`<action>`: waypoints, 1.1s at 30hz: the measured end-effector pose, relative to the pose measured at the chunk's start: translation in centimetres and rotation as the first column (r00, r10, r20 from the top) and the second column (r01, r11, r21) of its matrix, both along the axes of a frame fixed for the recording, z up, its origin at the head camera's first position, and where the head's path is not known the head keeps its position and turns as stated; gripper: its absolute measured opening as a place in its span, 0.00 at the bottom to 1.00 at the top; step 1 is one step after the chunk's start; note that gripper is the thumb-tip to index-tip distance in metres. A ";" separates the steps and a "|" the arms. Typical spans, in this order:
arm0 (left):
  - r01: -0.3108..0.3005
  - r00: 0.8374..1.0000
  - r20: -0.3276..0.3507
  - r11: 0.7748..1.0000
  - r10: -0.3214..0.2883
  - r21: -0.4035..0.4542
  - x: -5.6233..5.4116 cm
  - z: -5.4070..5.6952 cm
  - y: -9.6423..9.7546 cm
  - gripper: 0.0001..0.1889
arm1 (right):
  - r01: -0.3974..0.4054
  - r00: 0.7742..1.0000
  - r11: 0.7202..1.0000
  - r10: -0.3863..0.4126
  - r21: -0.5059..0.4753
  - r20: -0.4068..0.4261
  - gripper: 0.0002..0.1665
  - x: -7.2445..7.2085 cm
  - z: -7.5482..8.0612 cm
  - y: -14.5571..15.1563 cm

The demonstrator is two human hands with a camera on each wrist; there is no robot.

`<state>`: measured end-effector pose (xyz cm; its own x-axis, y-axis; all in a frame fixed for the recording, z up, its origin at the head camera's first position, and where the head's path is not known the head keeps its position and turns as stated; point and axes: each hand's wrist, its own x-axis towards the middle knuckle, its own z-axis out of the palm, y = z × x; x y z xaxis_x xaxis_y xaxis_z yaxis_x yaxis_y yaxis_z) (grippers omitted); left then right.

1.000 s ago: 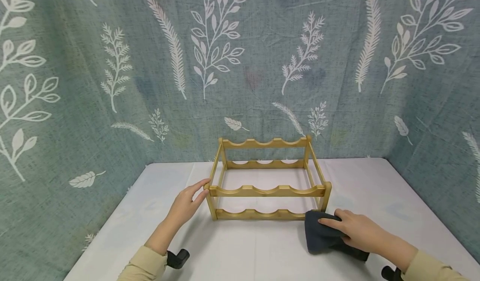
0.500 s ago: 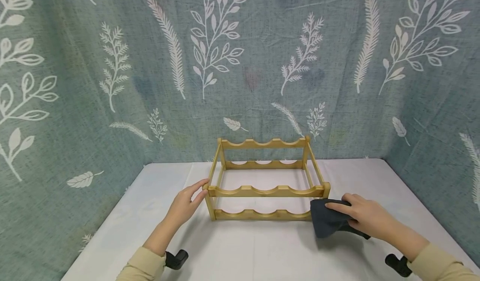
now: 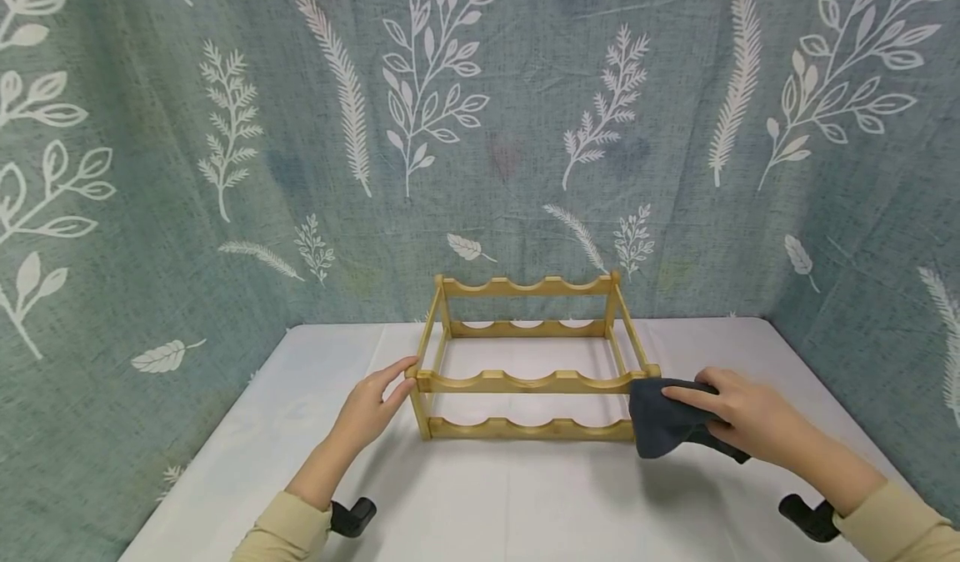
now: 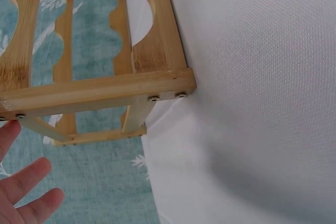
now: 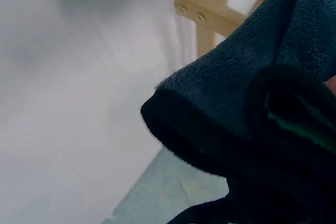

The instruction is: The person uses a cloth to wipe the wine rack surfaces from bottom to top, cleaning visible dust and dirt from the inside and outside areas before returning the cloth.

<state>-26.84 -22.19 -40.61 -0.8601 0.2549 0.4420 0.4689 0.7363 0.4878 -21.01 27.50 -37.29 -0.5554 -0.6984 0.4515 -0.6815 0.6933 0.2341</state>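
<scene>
A light wooden bottle rack with scalloped rails stands upright on the table. My left hand touches its upper front left corner with thumb and forefinger outstretched. In the left wrist view, one fingertip meets the end bar of the rack beside a screw, while the other visible fingers stay apart from the wood. A dark blue-grey cloth is bunched in my right hand, which pinches it against the rack's front right post. Up close, the cloth looks fluffy and folded, hiding most of that hand.
A white cover lies over the table. Blue-green curtains with white leaf prints enclose its back and sides. Black camera mounts sit at the left wrist and right wrist.
My right hand has carried the cloth upward and to the right, from the foot of the front right post to near its top. The left hand and the rack stay put.
</scene>
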 end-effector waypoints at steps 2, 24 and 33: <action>-0.003 1.000 0.002 1.000 0.003 -0.002 0.0 0.0 0.0 0.20 | 0.005 1.000 1.000 -0.005 0.013 0.030 0.43 0.1 -0.7 -0.2; -0.009 1.000 -0.004 1.000 0.008 -0.009 0.0 0.0 -0.1 0.20 | 0.073 0.953 0.993 -0.099 0.098 0.287 0.37 -0.7 -5.3 -1.1; -0.013 1.000 0.004 1.000 0.013 -0.004 0.0 -0.1 -0.1 0.20 | 0.012 0.994 1.000 -0.014 0.021 0.104 0.42 -0.8 -2.6 -0.5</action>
<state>-26.89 -22.26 -40.72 -0.8651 0.2453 0.4376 0.4573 0.7443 0.4867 -21.80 27.02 -39.87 -0.6077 -0.6993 0.3764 -0.6939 0.6981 0.1767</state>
